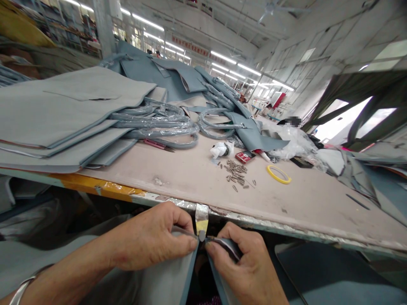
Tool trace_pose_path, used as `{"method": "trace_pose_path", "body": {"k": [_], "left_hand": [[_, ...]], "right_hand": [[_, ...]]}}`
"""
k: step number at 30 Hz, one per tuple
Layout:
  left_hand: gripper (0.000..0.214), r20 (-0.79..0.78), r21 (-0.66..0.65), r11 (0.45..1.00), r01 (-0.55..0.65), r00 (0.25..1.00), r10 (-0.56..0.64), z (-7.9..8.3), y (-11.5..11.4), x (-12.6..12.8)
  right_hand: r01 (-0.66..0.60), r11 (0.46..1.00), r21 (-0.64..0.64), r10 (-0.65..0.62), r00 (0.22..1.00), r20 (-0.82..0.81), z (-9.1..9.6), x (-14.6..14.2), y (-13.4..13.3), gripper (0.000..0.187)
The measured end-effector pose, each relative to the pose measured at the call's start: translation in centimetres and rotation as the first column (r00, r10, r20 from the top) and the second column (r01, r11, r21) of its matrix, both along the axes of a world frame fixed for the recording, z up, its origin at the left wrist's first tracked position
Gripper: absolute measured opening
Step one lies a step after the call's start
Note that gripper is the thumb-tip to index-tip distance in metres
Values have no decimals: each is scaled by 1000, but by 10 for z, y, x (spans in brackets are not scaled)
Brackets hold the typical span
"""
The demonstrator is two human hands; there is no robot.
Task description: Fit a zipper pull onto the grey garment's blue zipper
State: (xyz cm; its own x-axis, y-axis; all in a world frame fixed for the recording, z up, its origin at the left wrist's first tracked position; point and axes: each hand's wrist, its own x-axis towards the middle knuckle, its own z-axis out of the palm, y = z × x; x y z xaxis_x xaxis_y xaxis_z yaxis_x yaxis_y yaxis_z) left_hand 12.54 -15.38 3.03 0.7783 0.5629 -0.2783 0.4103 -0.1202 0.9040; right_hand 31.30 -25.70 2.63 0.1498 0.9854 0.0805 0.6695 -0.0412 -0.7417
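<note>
left hand (pixel 152 237) is pinched shut on the top edge of a grey-blue bag piece (pixel 165 284), and the right hand (pixel 244 262) is pinching the matching edge, the two sets of fingertips nearly touching, just below the table edge (pixel 254 222). up on the table there's a scatter of sunflower seeds (pixel 237 173), a yellow tape ring (pixel 279 174) and stacked grey panels (pixel 63 118).

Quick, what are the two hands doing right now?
Left hand: closed, pinching the edge of the grey fabric piece.
Right hand: closed, pinching the same piece's dark zipper edge.
</note>
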Motion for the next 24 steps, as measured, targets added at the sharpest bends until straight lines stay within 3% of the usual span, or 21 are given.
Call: {"method": "trace_pose_path", "body": {"k": [4, 8, 16, 24], "left_hand": [[24, -14, 0, 1000, -15, 1000, 15, -1, 1, 0], [25, -42, 18, 999, -26, 999, 27, -3, 4, 1], [26, 39, 20, 1000, 5, 999, -6, -4, 8, 3], [23, 43, 4, 1000, -4, 999, 3, -2, 6, 4]], "right_hand": [[4, 1000, -29, -4, 1000, -25, 4, -4, 0, 22], [-13, 1000, 20, 13, 1000, -23, 2, -5, 2, 23], [-129, 991, 22, 131, 987, -93, -8, 9, 7, 30], [-142, 989, 46, 148, 970, -194, -7, 8, 8, 33]]}}
